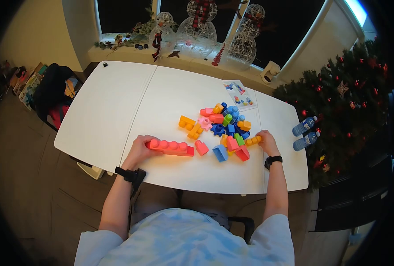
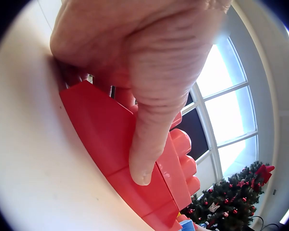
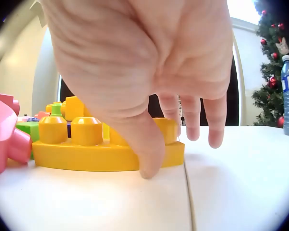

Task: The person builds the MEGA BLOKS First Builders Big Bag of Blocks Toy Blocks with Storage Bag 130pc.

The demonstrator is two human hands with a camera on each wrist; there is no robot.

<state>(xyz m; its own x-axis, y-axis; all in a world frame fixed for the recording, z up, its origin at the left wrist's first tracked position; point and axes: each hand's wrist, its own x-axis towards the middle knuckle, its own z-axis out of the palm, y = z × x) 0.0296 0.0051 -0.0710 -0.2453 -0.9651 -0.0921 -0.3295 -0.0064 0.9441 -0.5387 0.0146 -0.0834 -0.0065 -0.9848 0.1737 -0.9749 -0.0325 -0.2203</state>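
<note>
My left hand (image 1: pixel 138 150) grips one end of a long red toy-brick row (image 1: pixel 172 149) near the table's front edge. In the left wrist view, the thumb lies along the side of the red bricks (image 2: pixel 103 127), and a lighter coral brick (image 2: pixel 173 168) with round studs sits on top. On the right, my right hand (image 1: pixel 269 142) holds the end of a long yellow brick (image 1: pixel 253 140). The right wrist view has the thumb on the near side of this yellow brick (image 3: pixel 86 158), which sits at the tabletop with studs up; the other fingers reach behind it.
Between the hands lies a pile of loose bricks, including a blue brick (image 1: pixel 220 153), a pink brick (image 1: pixel 201 147) and orange bricks (image 1: pixel 187 122). A picture sheet (image 1: pixel 240 95) lies behind them on the white table (image 1: pixel 104 115). Two water bottles (image 1: pixel 304 126) stand at the right.
</note>
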